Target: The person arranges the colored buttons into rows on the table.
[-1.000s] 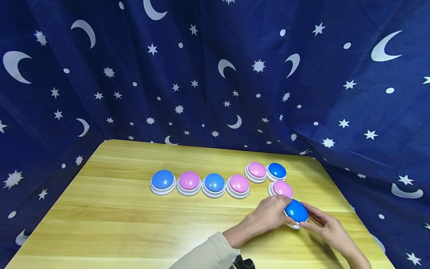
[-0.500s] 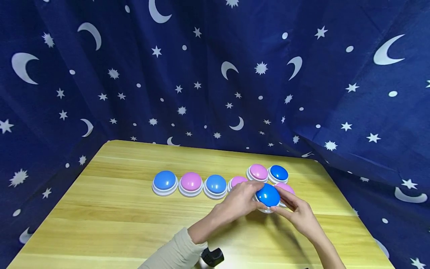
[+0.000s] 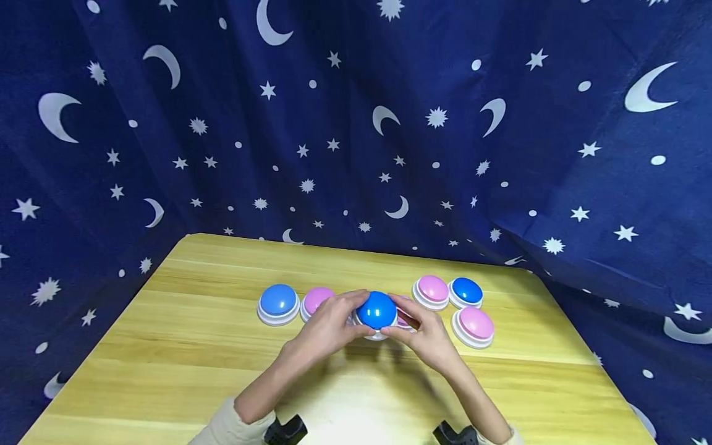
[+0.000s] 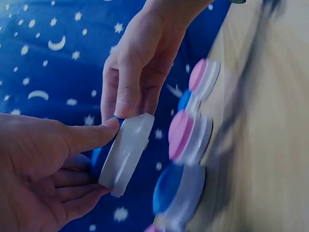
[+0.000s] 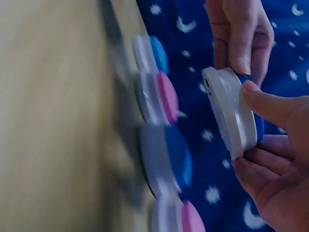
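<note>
Both hands hold a round push button with a blue dome (image 3: 376,310) and white base, up off the table. My left hand (image 3: 328,324) grips its left side and my right hand (image 3: 427,337) its right, thumbs at the near edge. In the right wrist view, the button's white base (image 5: 229,113) shows apart from the row of buttons. That row on the table holds a lighter blue button (image 3: 278,301), a pink button (image 3: 316,299) and, partly covered by my right hand, another pink one (image 3: 405,314). The blue button between them is hidden in the head view.
Right of the row, a pink button (image 3: 433,288), a darker blue button (image 3: 466,290) and a nearer pink button (image 3: 475,325) sit in a loose group. The wooden table (image 3: 167,371) meets a dark blue curtain (image 3: 345,123) with moons and stars.
Both hands have carried the blue button from the right group leftward, to in front of the row. The pink button it stood near is now fully in view.
</note>
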